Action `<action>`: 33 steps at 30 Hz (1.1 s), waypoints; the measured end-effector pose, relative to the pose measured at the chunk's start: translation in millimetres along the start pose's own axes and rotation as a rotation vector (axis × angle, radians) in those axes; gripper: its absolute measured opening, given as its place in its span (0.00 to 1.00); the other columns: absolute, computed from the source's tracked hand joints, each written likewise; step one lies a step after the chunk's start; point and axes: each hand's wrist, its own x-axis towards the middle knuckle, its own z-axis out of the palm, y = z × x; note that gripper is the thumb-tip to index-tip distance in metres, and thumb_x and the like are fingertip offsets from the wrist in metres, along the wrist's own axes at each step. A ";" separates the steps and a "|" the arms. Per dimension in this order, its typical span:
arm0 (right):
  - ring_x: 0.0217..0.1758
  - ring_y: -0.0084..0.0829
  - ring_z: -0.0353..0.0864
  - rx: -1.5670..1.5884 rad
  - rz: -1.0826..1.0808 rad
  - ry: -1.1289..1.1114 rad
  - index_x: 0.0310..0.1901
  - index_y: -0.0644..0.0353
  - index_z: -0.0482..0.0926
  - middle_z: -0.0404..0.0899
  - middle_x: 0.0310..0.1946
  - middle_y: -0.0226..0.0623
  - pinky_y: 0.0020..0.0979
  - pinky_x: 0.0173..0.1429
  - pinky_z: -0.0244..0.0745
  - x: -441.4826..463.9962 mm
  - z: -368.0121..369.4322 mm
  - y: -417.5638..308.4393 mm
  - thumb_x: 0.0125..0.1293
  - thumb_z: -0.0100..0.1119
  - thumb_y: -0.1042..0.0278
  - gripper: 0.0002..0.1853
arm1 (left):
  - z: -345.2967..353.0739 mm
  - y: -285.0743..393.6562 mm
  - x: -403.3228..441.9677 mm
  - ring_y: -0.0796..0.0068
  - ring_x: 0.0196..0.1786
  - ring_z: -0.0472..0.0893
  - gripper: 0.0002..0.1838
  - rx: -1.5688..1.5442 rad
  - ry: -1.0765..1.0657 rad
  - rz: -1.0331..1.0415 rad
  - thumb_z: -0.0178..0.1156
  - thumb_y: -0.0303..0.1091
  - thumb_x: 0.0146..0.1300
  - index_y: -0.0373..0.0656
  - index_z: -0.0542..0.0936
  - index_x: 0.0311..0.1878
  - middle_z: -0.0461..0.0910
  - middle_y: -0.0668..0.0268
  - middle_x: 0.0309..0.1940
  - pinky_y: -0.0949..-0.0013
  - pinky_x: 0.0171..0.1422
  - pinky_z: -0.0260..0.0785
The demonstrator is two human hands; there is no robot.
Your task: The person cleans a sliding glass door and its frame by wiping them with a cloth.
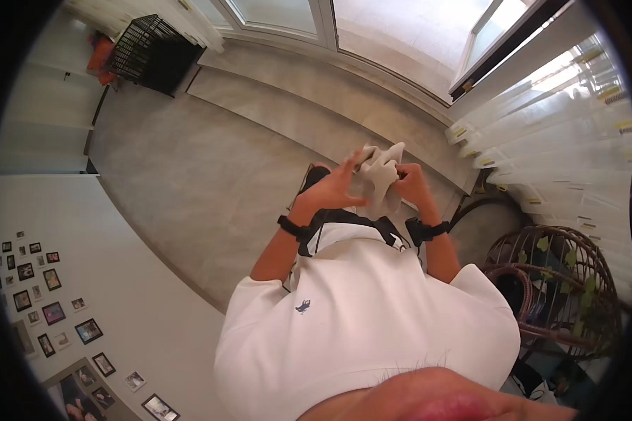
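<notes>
A crumpled beige cloth point(378, 172) hangs in front of my waist, bunched at the top with a thinner part drooping below. My right hand point(412, 186) is closed around its right edge, the fingers curled into the fabric. To the cloth's left is my left hand point(328, 188), with thumb and fingers spread wide apart. Its fingertips reach the cloth's left edge; whether they press on it I cannot tell. Each wrist wears a black band.
Low steps point(274, 105) rise ahead to a glass door that stands open point(498, 35). A black crate point(154, 56) stands at the far left. Sheer curtains point(541, 126) hang at right, above a wicker chair point(527, 281) with leaves. Framed photos point(53, 312) cover the left wall.
</notes>
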 end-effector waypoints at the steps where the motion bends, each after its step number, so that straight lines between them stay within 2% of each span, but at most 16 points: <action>1: 0.27 0.15 0.73 -0.007 -0.016 0.033 0.41 0.63 0.86 0.81 0.23 0.34 0.26 0.30 0.69 -13.6 2.1 -10.4 0.51 0.64 0.72 0.13 | 14.9 5.8 0.9 0.51 0.66 0.73 0.52 -0.024 -0.093 0.101 0.71 0.48 0.57 0.54 0.49 0.78 0.67 0.50 0.69 0.57 0.68 0.67; 2: 0.26 0.16 0.69 -0.015 -0.033 0.070 0.37 0.64 0.84 0.79 0.22 0.33 0.28 0.30 0.68 -24.0 2.3 -20.5 0.50 0.65 0.73 0.11 | 27.9 11.0 3.2 0.56 0.62 0.77 0.50 -0.051 -0.185 0.207 0.71 0.46 0.57 0.52 0.52 0.77 0.72 0.49 0.65 0.59 0.64 0.70; 3: 0.26 0.16 0.69 0.042 -0.079 0.072 0.37 0.64 0.84 0.79 0.22 0.33 0.28 0.30 0.68 80.0 4.5 -37.4 0.50 0.65 0.73 0.11 | -32.5 -9.8 84.7 0.56 0.62 0.77 0.50 0.020 -0.178 0.189 0.71 0.46 0.57 0.52 0.52 0.77 0.72 0.49 0.65 0.59 0.64 0.70; 6: 0.25 0.22 0.67 -0.018 -0.152 0.295 0.32 0.64 0.78 0.72 0.20 0.34 0.29 0.31 0.67 135.2 -46.1 -52.7 0.48 0.66 0.72 0.10 | -37.3 -2.5 182.0 0.53 0.42 0.84 0.35 0.148 -0.139 0.303 0.68 0.38 0.60 0.45 0.62 0.66 0.83 0.51 0.37 0.59 0.47 0.75; 7: 0.24 0.29 0.70 -0.089 -0.155 0.348 0.33 0.62 0.75 0.73 0.20 0.36 0.32 0.31 0.68 146.8 -60.2 -53.8 0.48 0.67 0.73 0.12 | -39.0 -4.3 200.4 0.53 0.42 0.84 0.35 0.123 -0.160 0.301 0.68 0.38 0.60 0.45 0.62 0.66 0.83 0.51 0.37 0.59 0.47 0.75; 9: 0.24 0.36 0.74 -0.143 -0.185 0.435 0.34 0.60 0.72 0.73 0.21 0.39 0.34 0.32 0.70 201.9 -82.1 -56.1 0.48 0.68 0.73 0.14 | -86.6 -1.6 255.5 0.53 0.37 0.84 0.26 -0.057 -0.281 -0.240 0.62 0.34 0.63 0.44 0.66 0.62 0.83 0.50 0.36 0.57 0.40 0.76; 11: 0.30 0.51 0.78 -0.492 -0.110 0.518 0.42 0.55 0.71 0.77 0.23 0.42 0.42 0.34 0.72 261.6 -105.9 -52.8 0.50 0.69 0.73 0.19 | -129.8 -31.3 320.6 0.57 0.32 0.84 0.19 -0.108 -0.262 -0.170 0.58 0.32 0.65 0.43 0.68 0.58 0.83 0.50 0.34 0.58 0.33 0.75; 12: 0.35 0.55 0.81 -0.593 -0.005 0.507 0.46 0.52 0.70 0.79 0.26 0.45 0.47 0.36 0.72 277.8 -118.2 -59.3 0.51 0.69 0.74 0.22 | -142.8 -44.1 349.6 0.56 0.34 0.85 0.19 -0.096 -0.025 -0.102 0.57 0.32 0.65 0.45 0.68 0.58 0.83 0.49 0.35 0.57 0.35 0.74; 13: 0.35 0.55 0.81 -0.638 0.007 0.494 0.46 0.52 0.70 0.79 0.26 0.45 0.47 0.36 0.72 284.2 -136.2 -74.4 0.51 0.69 0.74 0.22 | -149.8 -35.6 363.1 0.56 0.35 0.85 0.18 -0.116 0.220 -0.043 0.56 0.32 0.66 0.46 0.69 0.58 0.83 0.48 0.36 0.57 0.37 0.74; 15: 0.36 0.55 0.81 -0.617 -0.006 0.620 0.48 0.51 0.69 0.79 0.26 0.45 0.48 0.36 0.71 317.2 -175.6 -106.3 0.51 0.69 0.75 0.24 | -181.8 -9.5 390.2 0.56 0.34 0.84 0.17 -0.268 0.302 -0.027 0.56 0.33 0.66 0.46 0.69 0.57 0.83 0.50 0.35 0.58 0.37 0.73; 21: 0.38 0.58 0.80 -0.576 -0.047 0.694 0.39 0.59 0.78 0.81 0.30 0.52 0.51 0.38 0.72 445.1 -211.9 -142.9 0.60 0.54 0.67 0.08 | -245.7 9.9 481.5 0.66 0.27 0.81 0.18 -0.412 0.483 -0.081 0.55 0.39 0.70 0.45 0.68 0.59 0.81 0.54 0.31 0.65 0.31 0.71; 23: 0.35 0.54 0.83 -0.378 0.083 0.414 0.44 0.62 0.79 0.82 0.32 0.55 0.48 0.37 0.74 485.6 -222.8 -143.0 0.60 0.52 0.66 0.13 | -262.7 8.6 497.9 0.67 0.22 0.81 0.21 -0.730 0.283 -0.278 0.53 0.40 0.72 0.42 0.65 0.62 0.82 0.54 0.32 0.65 0.27 0.73; 26: 0.31 0.37 0.87 0.323 0.182 -0.097 0.50 0.63 0.76 0.85 0.33 0.45 0.38 0.33 0.81 562.7 -232.0 -138.6 0.75 0.43 0.61 0.16 | -304.0 4.5 534.1 0.65 0.16 0.78 0.25 -1.033 0.376 -0.328 0.52 0.43 0.73 0.39 0.61 0.66 0.82 0.54 0.36 0.62 0.24 0.77; 29: 0.40 0.35 0.86 0.406 -0.147 -0.162 0.58 0.60 0.71 0.85 0.42 0.41 0.35 0.42 0.83 628.0 -220.6 -203.7 0.81 0.37 0.53 0.20 | -355.3 5.3 561.9 0.64 0.41 0.82 0.27 -0.952 0.739 0.035 0.53 0.41 0.74 0.41 0.58 0.69 0.74 0.54 0.54 0.62 0.43 0.80; 31: 0.47 0.36 0.84 0.550 -0.212 -0.073 0.58 0.62 0.72 0.84 0.45 0.41 0.38 0.49 0.81 672.8 -207.0 -252.8 0.78 0.43 0.63 0.15 | -414.4 28.1 573.9 0.65 0.60 0.74 0.29 -0.773 0.938 0.231 0.55 0.36 0.73 0.43 0.56 0.72 0.67 0.56 0.62 0.61 0.59 0.73; 33: 0.48 0.38 0.83 0.207 -0.776 0.371 0.56 0.64 0.74 0.83 0.46 0.42 0.38 0.51 0.79 731.4 -204.6 -283.8 0.71 0.49 0.75 0.13 | -467.1 69.9 582.5 0.66 0.67 0.68 0.33 -0.533 1.110 0.427 0.57 0.31 0.71 0.44 0.53 0.74 0.65 0.57 0.64 0.61 0.69 0.65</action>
